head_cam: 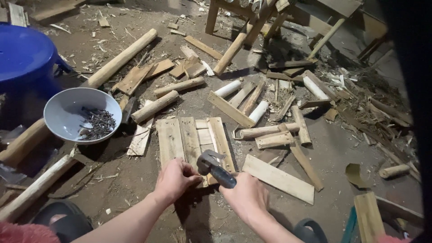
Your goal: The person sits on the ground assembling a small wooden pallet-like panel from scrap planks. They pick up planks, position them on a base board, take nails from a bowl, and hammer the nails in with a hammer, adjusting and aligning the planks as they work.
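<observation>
My right hand [246, 195] grips the dark handle of a claw hammer [211, 165], whose metal head sits just over the near end of a small panel of wooden slats [182, 137] lying on the dirt floor. My left hand [174, 179] is pinched closed at the panel's near edge, right beside the hammer head; whatever it pinches is too small to make out. A white bowl [67, 112] holding several dark nails [96, 123] rests on the ground to the left.
A blue plastic tub [24, 56] stands at far left. Round wooden poles [120, 58], short logs and flat offcuts are scattered across the floor. A flat board [278, 178] lies right of the panel. A wooden frame's legs [234, 45] stand at the back. Sandalled feet show below.
</observation>
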